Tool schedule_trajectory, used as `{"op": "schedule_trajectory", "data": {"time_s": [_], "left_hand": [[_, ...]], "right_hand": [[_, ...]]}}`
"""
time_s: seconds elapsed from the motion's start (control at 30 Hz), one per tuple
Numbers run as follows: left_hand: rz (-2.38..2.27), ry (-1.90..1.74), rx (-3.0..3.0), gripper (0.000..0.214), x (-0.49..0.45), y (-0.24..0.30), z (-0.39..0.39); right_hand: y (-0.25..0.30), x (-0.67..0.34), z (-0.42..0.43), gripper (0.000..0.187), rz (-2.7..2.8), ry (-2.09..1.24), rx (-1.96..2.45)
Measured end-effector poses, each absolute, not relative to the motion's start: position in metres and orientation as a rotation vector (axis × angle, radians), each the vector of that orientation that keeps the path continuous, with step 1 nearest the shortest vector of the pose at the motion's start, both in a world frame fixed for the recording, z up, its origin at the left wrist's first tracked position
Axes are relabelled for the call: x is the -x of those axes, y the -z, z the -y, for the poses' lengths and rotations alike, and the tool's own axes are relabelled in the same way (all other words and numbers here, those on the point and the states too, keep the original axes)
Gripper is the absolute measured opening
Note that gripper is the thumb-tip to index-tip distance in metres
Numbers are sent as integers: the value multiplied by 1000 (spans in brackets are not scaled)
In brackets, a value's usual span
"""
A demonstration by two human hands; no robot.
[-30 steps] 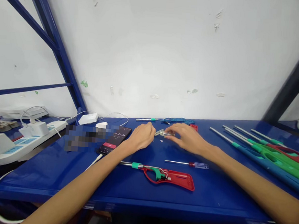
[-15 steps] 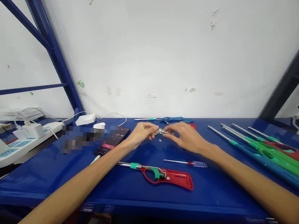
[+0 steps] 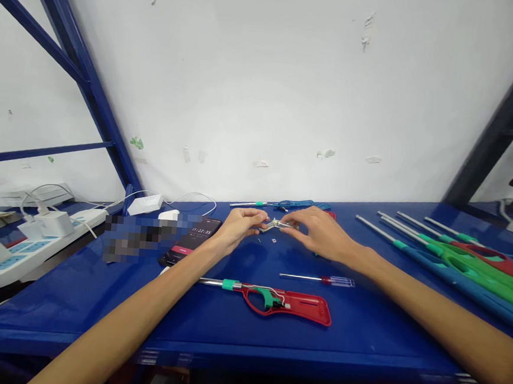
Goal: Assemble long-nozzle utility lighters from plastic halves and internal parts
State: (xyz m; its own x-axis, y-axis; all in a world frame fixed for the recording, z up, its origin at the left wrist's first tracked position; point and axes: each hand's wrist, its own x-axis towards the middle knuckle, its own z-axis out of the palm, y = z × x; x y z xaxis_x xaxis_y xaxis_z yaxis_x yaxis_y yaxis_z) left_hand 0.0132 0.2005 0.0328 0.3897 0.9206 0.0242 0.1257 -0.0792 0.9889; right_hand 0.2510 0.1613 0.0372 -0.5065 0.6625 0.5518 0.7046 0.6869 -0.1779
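Both my hands meet near the back middle of the blue table [image 3: 360, 336]. My left hand [image 3: 238, 226] pinches one end of a small clear and metal part [image 3: 277, 224], and my right hand [image 3: 319, 232] pinches its other end, just above the table. A tiny loose piece [image 3: 273, 240] lies under them. Nearer me lies an opened red lighter shell [image 3: 292, 304] with a green trigger, wires and a metal tube. A red-handled screwdriver [image 3: 321, 279] lies between it and my right hand.
A phone [image 3: 190, 241] with a lit screen lies left of my left hand, beside white chargers and a power strip [image 3: 21, 244]. Several long green, blue and red lighters [image 3: 464, 258] lie at the right. A blue lighter [image 3: 291, 205] rests by the wall.
My hands lifted the small part off the table and drew together on it. The view shifted slightly left and down.
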Motion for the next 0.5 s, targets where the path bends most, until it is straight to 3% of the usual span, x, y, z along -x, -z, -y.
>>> {"op": "schedule_trajectory", "data": {"time_s": [0.5], "left_hand": [[-990,-875,-1644,37,-15,-35,-194]], "right_hand": [[-39,-250,-158,34,2318,80,1066]]}}
